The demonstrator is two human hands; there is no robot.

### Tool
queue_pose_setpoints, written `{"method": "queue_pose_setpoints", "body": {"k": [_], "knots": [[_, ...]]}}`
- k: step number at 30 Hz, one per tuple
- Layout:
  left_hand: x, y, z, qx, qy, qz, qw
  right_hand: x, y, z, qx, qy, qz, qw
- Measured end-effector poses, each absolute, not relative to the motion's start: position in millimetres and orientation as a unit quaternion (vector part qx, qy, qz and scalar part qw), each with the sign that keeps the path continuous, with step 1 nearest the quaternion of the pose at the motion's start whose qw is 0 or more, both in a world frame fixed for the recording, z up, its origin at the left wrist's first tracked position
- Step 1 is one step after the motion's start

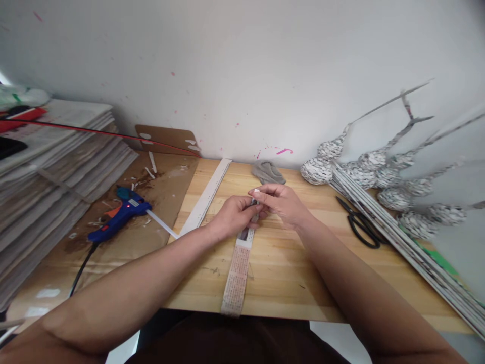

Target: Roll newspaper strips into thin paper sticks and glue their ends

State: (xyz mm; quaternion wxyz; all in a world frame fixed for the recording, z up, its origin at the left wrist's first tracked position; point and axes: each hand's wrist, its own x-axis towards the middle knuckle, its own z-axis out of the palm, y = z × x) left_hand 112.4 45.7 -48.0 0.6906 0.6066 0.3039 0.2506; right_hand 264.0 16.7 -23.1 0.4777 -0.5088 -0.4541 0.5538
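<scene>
A strip of newspaper [237, 275] runs from the front edge of the wooden table up to my two hands. My left hand [238, 213] pinches its upper part from the left side. Close against it, my right hand [278, 202] grips the strip's top end, where a small white tip shows between thumb and fingers. The fingers hide most of that end, so I cannot tell how it is folded or rolled. Left of my hands lies a flat white paper strip [206, 197]. A crumpled grey cloth [268, 172] rests just beyond them by the wall.
A blue glue gun [121, 215] with a glue stick lies on stained cardboard [166, 179] at left, beside stacked newspapers [56, 172]. To the right are black scissors [361, 225], long rolled paper sticks [397, 242] and several woven paper balls with stems [318, 171].
</scene>
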Motion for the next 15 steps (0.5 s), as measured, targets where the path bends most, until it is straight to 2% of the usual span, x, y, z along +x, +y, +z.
{"method": "queue_pose_setpoints", "body": {"k": [8,15], "knots": [[113,41,-38,0.61,0.279,0.233,0.705,262,16,-22,-0.511,-0.39,0.564,0.518],[112,42,-39,0.616,0.25,0.223,0.713,262,14,-20,-0.489,-0.398,0.59,0.504]]}}
